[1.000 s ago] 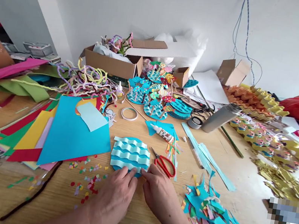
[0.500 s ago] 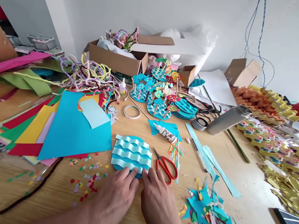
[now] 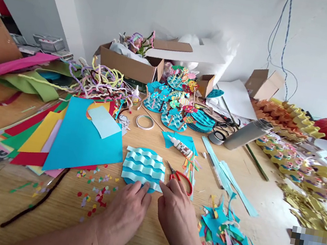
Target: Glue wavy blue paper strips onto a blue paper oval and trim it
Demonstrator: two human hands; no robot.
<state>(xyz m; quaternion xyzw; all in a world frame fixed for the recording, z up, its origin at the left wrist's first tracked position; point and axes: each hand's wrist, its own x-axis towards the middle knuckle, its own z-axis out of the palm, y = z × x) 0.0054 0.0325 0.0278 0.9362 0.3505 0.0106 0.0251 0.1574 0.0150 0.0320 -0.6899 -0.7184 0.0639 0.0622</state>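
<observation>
A round blue paper disc [image 3: 143,173] lies on the table in front of me, crossed by several wavy pale blue paper strips [image 3: 137,178]. My left hand [image 3: 127,208] rests at the disc's lower edge, fingers bent and fingertips pressing on the lowest strip. At that strip's right end, my right hand [image 3: 174,208] is closed, its index fingertip on the paper; its thumb is mostly hidden. Just beyond the right knuckles lie red-handled scissors [image 3: 185,179], pointing toward the disc. A white glue bottle [image 3: 182,146] lies on a blue paper scrap above them.
Coloured paper sheets [image 3: 84,147] are stacked at left, with confetti bits [image 3: 97,195] nearby. Blue paper scraps [image 3: 234,239] pile up at right, below pale strips [image 3: 236,189]. Finished wavy discs [image 3: 175,119], a tape ring [image 3: 145,122] and a metal flask [image 3: 247,134] stand behind.
My right hand has shifted slightly right, its index fingertip now at the strip's end and its knuckles over the scissor handles. My left hand stays nearly in place.
</observation>
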